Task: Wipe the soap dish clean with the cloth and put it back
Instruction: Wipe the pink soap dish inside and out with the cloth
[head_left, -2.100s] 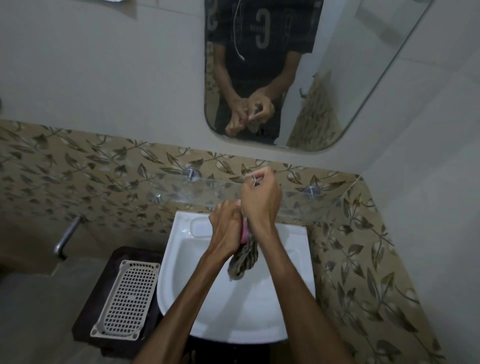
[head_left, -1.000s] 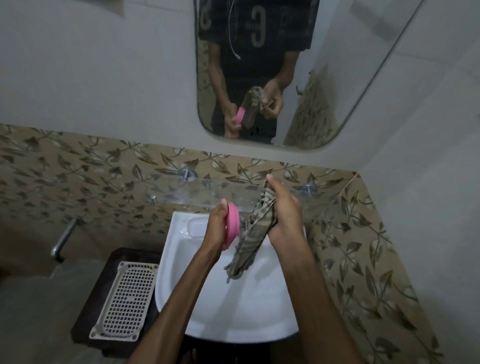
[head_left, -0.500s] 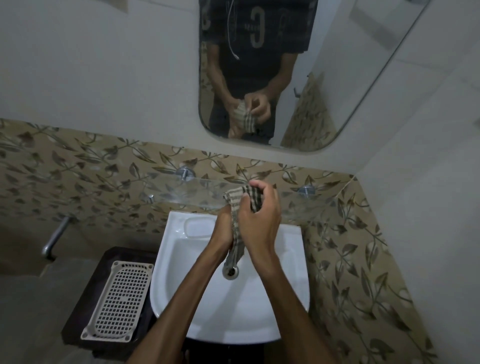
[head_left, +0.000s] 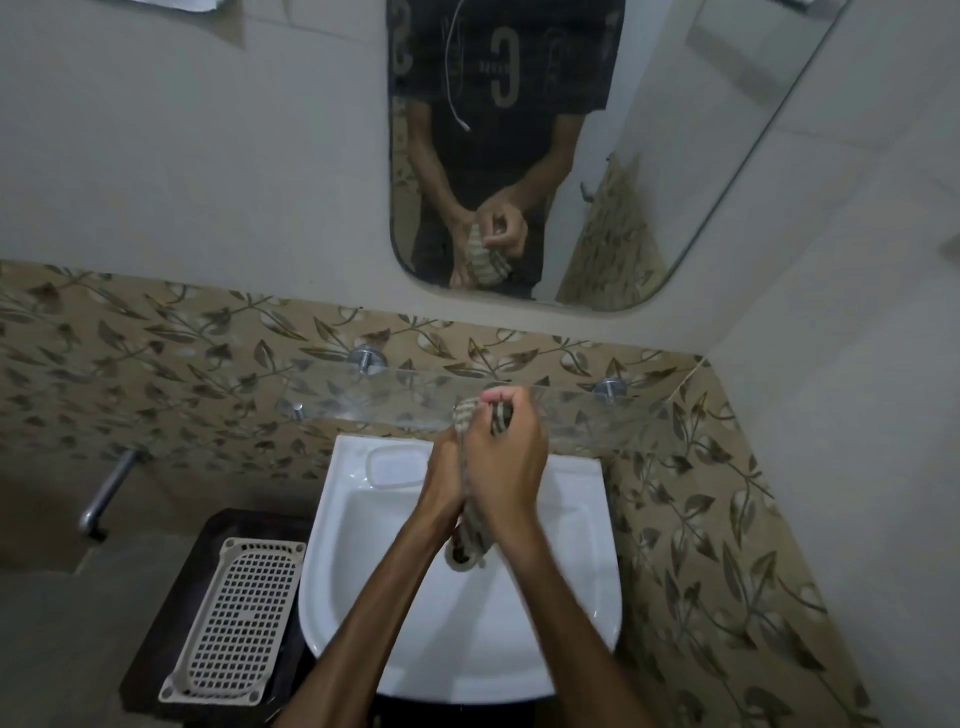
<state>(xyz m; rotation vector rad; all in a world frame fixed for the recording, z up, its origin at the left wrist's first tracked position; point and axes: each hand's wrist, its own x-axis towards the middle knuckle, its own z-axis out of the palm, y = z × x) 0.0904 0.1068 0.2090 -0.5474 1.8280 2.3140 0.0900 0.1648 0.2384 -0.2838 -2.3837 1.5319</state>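
Soap dish (head_left: 488, 397) wrapped in cloth (head_left: 470, 540), held above the sink (head_left: 363, 597).
Cloth is gripped by the curled right hand (head_left: 511, 467); the dish is held by the left hand (head_left: 444, 475), with only a pink edge seen.

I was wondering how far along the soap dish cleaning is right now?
Done: the pink soap dish is picked up and held over the sink. In hand: the right hand presses the checked cloth around it against the left hand, mid-wipe. Left: finishing the wipe and putting the dish back; where it belongs isn't evident.
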